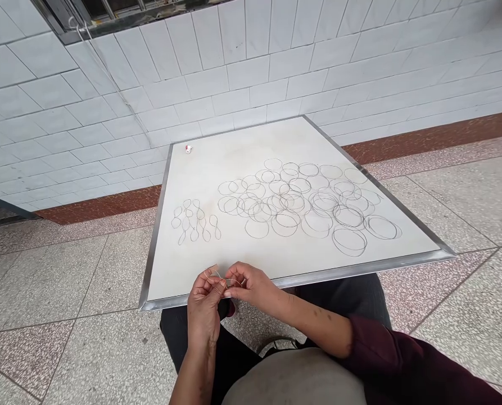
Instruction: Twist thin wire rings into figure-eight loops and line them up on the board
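Note:
Close to the table's front edge, my left hand [205,292] and my right hand [247,283] meet, both pinching one thin wire loop [211,275]. Part of the loop curves out above my left fingers, and the rest is partly hidden by them. Beyond my hands, to the left, lie several small wire pieces twisted into figure-eights [194,220]. A wide spread of round thin wire rings [285,224] covers the middle and right of the white tabletop [229,146], many overlapping.
A small red and white item [189,149] sits at the table's far left corner. Metal trim [318,275] edges the table. Behind it stands a white tiled wall [208,84] with a hanging cord [124,99]. My legs are under the front edge.

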Available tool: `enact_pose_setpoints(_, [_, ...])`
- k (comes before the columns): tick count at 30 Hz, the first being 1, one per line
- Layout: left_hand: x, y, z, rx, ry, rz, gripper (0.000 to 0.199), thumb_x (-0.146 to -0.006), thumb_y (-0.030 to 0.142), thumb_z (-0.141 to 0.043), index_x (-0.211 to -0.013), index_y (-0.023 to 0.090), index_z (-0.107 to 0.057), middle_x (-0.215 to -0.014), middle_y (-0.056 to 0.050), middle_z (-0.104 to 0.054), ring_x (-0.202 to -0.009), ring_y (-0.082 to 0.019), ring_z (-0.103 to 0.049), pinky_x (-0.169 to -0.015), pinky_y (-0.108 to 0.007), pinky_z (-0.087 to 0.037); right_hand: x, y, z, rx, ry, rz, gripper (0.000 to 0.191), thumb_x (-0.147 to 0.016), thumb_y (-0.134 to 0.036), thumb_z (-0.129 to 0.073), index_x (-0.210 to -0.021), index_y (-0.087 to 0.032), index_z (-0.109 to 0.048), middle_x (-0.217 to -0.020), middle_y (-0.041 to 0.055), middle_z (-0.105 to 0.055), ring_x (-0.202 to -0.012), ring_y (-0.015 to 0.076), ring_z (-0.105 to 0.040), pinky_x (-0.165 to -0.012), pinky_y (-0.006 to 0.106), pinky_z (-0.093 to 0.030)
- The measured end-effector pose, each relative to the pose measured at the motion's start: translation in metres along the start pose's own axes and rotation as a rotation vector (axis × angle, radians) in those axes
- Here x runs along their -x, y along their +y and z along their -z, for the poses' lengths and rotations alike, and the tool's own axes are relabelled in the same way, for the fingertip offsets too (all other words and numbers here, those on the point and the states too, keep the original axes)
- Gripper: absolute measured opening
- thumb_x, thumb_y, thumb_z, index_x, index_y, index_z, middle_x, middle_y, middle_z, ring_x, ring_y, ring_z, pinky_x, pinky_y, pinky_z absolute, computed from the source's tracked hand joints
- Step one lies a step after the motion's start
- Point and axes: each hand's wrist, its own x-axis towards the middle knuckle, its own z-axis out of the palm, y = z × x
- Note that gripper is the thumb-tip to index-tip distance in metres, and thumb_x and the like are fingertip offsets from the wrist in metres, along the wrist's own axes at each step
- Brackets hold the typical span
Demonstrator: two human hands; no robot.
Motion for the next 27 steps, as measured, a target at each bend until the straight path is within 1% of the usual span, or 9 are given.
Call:
enact_pose_setpoints(3, [0.001,-0.001,-0.001,0.005,-0.007,0.016,0.047,-0.058,0.020,-0.086,-0.101,0.016,-0.068,-0.069,0.002,-0.066,-0.070,-0.014,-0.066,-0.073,-0.026,-0.051,-0.001,0.007,-0.001,-0.167,-0.055,-0.073,0.021,-0.078,-0.030,-0.071,-0.095,-0.023,-0.060,-0.081,-0.0013,-0.063,-0.069,0.0144,-0.060,-0.063,0.029,-0.050])
enact_pose_setpoints(7, [0.000,-0.001,0.002,0.016,-0.012,0.057,0.046,-0.056,0.019,-0.088,-0.097,0.016,-0.068,-0.067,0.002,-0.068,-0.068,-0.016,-0.068,-0.070,-0.027,-0.052,-0.004,0.011,0.001,-0.257,-0.099,-0.080,0.022,-0.077,-0.030,-0.072,-0.093,-0.022,-0.059,-0.082,-0.0008,-0.066,-0.070,0.0142,-0.061,-0.063,0.028,-0.050])
enact_pose_setpoints(11, [-0.001,0.000,0.005,0.044,-0.022,0.107,0.041,-0.053,0.017,-0.089,-0.089,0.016,-0.068,-0.063,0.002,-0.067,-0.061,-0.014,-0.066,-0.064,-0.025,-0.052,-0.005,0.012,0.006,-0.235,-0.089,-0.053,0.024,-0.073,-0.028,-0.076,-0.090,-0.021,-0.061,-0.077,-0.0030,-0.063,-0.069,0.0115,-0.058,-0.065,0.026,-0.047])
enact_pose_setpoints(16, [-0.002,0.001,0.006,0.066,-0.012,0.157,0.040,-0.050,0.015,-0.090,-0.081,0.016,-0.066,-0.064,0.002,-0.068,-0.058,-0.011,-0.064,-0.060,-0.022,-0.052,-0.005,0.007,0.009,-0.230,-0.118,-0.057,0.017,-0.076,-0.031,-0.073,-0.081,-0.017,-0.064,-0.071,-0.0027,-0.062,-0.063,0.0093,-0.053,-0.061,0.023,-0.042])
enact_pose_setpoints(21, [-0.004,0.001,0.009,0.081,-0.003,0.215,0.040,-0.048,0.016,-0.090,-0.081,0.016,-0.067,-0.065,0.001,-0.068,-0.058,-0.010,-0.064,-0.058,-0.020,-0.052,-0.005,0.004,0.011,-0.268,-0.104,-0.085,0.022,-0.071,-0.034,-0.076,-0.082,-0.016,-0.068,-0.070,-0.0020,-0.064,-0.065,0.0109,-0.057,-0.065,0.026,-0.046])
enact_pose_setpoints(27, [-0.004,0.002,0.011,0.049,-0.013,0.258,0.039,-0.048,0.015,-0.090,-0.082,0.015,-0.070,-0.065,0.001,-0.067,-0.058,-0.009,-0.063,-0.057,-0.018,-0.052,-0.006,0.008,0.017,-0.224,-0.201,-0.092,0.028,-0.073,-0.043,-0.074,-0.085,-0.018,-0.071,-0.080,0.0017,-0.069,-0.069,0.0153,-0.063,-0.067,0.031,-0.052])
